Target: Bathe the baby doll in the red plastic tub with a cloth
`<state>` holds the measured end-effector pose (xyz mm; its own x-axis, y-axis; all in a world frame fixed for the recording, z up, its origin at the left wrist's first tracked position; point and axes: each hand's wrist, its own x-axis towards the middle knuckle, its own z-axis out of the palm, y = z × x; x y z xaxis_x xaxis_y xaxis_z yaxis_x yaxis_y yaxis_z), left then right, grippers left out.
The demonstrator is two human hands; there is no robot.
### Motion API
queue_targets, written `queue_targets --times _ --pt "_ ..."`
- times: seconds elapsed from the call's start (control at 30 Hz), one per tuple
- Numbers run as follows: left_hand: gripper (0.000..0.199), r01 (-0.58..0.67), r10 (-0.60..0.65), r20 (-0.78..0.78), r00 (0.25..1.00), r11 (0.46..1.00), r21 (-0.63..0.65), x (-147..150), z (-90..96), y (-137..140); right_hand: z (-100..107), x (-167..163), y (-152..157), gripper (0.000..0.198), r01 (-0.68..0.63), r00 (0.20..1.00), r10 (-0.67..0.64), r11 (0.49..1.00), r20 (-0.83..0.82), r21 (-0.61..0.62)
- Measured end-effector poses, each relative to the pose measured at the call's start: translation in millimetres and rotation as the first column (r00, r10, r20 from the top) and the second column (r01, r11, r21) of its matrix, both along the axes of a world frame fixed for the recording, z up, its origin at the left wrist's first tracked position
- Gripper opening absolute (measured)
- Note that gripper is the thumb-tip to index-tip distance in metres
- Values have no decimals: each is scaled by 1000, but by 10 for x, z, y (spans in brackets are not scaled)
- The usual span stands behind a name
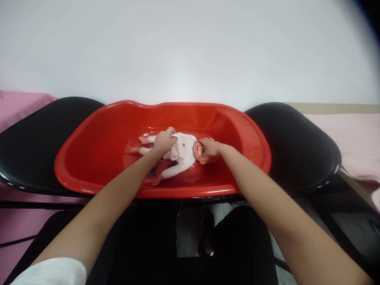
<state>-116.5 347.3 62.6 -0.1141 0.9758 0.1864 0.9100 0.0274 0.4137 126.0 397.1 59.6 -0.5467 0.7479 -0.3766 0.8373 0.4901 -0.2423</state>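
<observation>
Near the centre of the head view, the person's left hand (164, 141) is closing over the middle of a doll (190, 152), its fingers curled in tight and apparently pinching a fold of the white clothing (187, 141); the wrist and the back of the hand are hiding part of the doll's hips. Just to the right, the right hand (211, 147) is cupping the doll's head, its fingers parted slightly and curving over the brow and the upper face, while the exact hold of the thumb is too blurred to tell. The doll is lying on its back inside a red tub (89, 150), its face turning upward. Its long axis is running nearly level across the frame, the head pointing right and the bare feet (139, 145) pointing left; one arm is stretching down and left toward the near rim. A dark piece (172, 163) is showing beside the doll's lower body. The glossy tub is spanning mid-frame between a black panel (35, 146) at left and another black panel (303, 150) at right. Pink cloth (23, 106) is showing at the left edge, paler pink cloth (350, 134) at the right, and a plain white surface (178, 51) is filling the upper frame. Below the tub, a dark-clothed leg (243, 241) is showing, and a white sleeve (53, 272) is entering at the lower left.
</observation>
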Motion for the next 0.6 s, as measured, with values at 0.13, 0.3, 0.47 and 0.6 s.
queue_targets --times 0.13,0.3,0.47,0.6 --pt "28 137 -136 -22 991 985 104 95 -110 -19 19 -5 -14 81 6 1000 -6 1000 -3 -4" --pt "45 447 -427 -149 892 884 137 182 -369 -48 -24 8 7 89 -5 1000 5 1000 0 11" --pt "63 652 -654 -179 735 754 -79 229 -607 -28 -39 -3 11 85 -7 1000 6 1000 11 11" --pt "58 614 -632 -213 746 775 -150 210 -706 14 -32 -15 1 85 11 1000 -12 1000 22 19"
